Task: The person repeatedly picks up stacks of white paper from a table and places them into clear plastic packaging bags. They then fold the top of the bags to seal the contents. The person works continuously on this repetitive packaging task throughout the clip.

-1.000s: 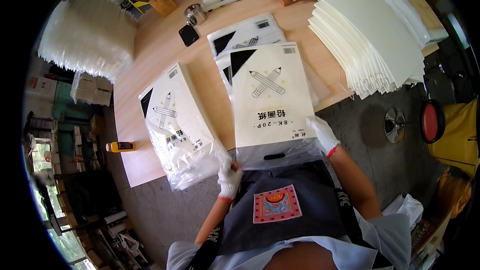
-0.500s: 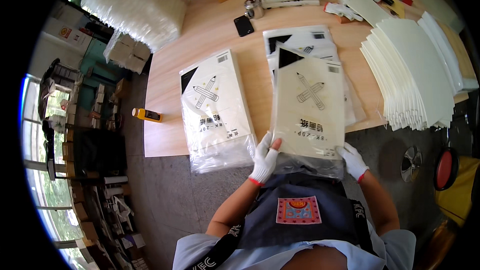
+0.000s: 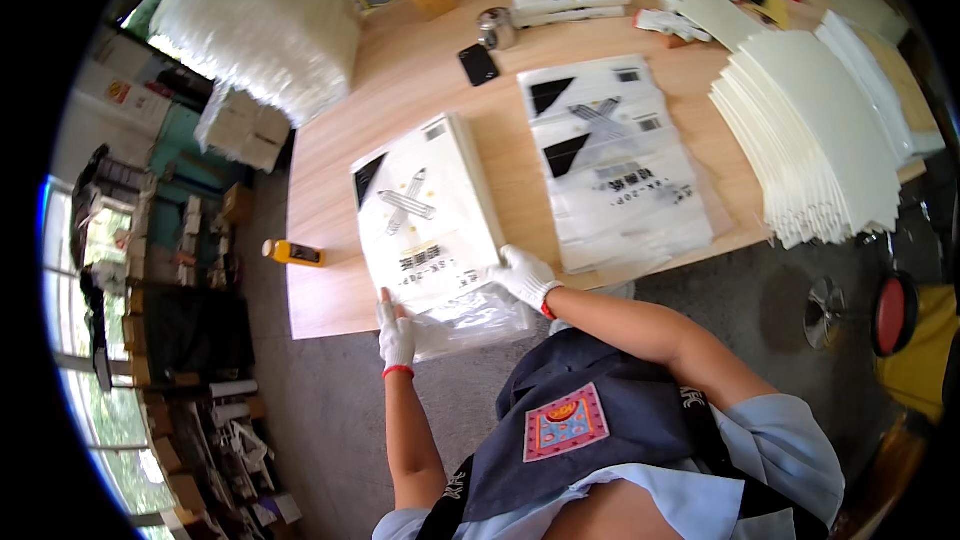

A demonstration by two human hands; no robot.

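Bare table (image 3: pixel 330 285) is left open to the left of the bagged stack (image 3: pixel 425 215), up to the table's edge, where only a yellow marker (image 3: pixel 292 253) lies. A narrow strip of wood is kept free between that stack and the loose bags (image 3: pixel 610 160). Passage to the right is blocked by the fanned white sheets (image 3: pixel 815 135). Farther back, a phone (image 3: pixel 478 64) and a tape roll (image 3: pixel 496 28) stand in the way.
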